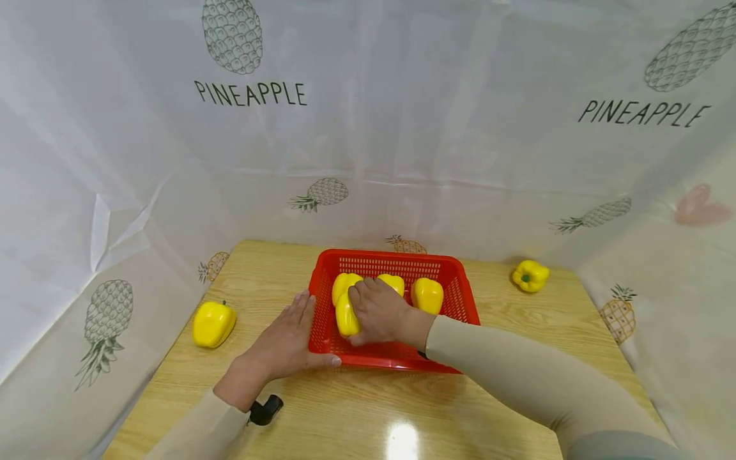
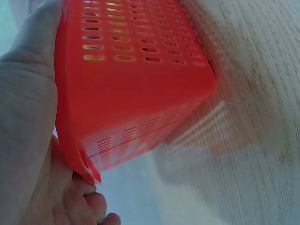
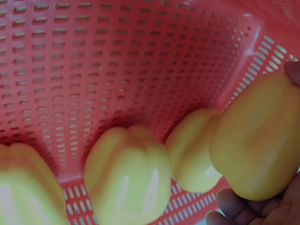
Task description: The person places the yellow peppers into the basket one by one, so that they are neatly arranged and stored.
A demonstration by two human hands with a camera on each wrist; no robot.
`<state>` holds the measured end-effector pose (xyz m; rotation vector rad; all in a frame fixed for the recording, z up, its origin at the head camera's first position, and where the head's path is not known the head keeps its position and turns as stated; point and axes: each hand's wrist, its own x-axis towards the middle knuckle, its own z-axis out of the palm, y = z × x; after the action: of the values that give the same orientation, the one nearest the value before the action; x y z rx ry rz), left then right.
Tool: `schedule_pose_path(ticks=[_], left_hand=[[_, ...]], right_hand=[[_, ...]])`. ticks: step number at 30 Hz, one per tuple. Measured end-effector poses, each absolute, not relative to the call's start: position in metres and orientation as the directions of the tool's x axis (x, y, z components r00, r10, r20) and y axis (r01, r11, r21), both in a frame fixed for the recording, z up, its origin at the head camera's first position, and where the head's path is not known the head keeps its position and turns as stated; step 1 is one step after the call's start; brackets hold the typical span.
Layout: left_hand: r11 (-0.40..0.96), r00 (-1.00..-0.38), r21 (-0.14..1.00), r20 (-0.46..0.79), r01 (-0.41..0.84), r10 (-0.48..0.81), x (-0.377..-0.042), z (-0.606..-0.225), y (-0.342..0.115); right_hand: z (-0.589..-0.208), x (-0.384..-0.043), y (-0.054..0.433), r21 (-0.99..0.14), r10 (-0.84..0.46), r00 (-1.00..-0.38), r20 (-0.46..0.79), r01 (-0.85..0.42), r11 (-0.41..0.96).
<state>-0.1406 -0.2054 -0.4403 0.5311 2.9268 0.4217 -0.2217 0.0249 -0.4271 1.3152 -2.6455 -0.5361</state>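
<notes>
The right hand (image 1: 376, 313) is gripping a yellow bell pepper (image 1: 346, 316) inside the left part of a red perforated plastic basket (image 1: 397, 364); its fingers and thumb are pinching the pepper's sides, as the right wrist view is showing. Whether this pepper is touching the basket floor, I cannot tell. Three more yellow bell peppers are lying in the basket: a far-left pepper (image 1: 344, 281) just beyond the held one, a middle pepper (image 1: 393, 282) partly hiding behind the right hand, and a right-hand pepper (image 1: 427, 295) sitting a little apart.

The left hand (image 1: 284, 338) is resting on the basket's near-left corner, its fingers reaching along the left rim and its thumb spreading away along the near rim. A black fitting (image 1: 266, 410) is showing at the left wrist.

The basket is standing on a wood-grain table (image 1: 339, 415). One loose pepper (image 1: 214, 324) is standing stem up to the left, and another pepper (image 1: 530, 276) is lying to the far right, its green stem facing the person. Behind, a white pineapple-print sheet (image 1: 402, 128) is hanging
</notes>
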Motion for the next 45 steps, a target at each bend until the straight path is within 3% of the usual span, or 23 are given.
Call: schedule_pose_path(ticks=[30,45], left_hand=[[0.901,-0.928,0.283,-0.077,0.329,0.363,-0.141,-0.440,-0.203],[0.895,-0.927,0.292,-0.067,0.336,0.370,-0.141,-0.440,-0.204]], right_hand=[[-0.459,-0.223,0.004,0.348,-0.792,-0.597,-0.123,-0.774,0.529],[-0.455,-0.223,0.002,0.276,-0.759,-0.634,-0.148,-0.764,0.584]])
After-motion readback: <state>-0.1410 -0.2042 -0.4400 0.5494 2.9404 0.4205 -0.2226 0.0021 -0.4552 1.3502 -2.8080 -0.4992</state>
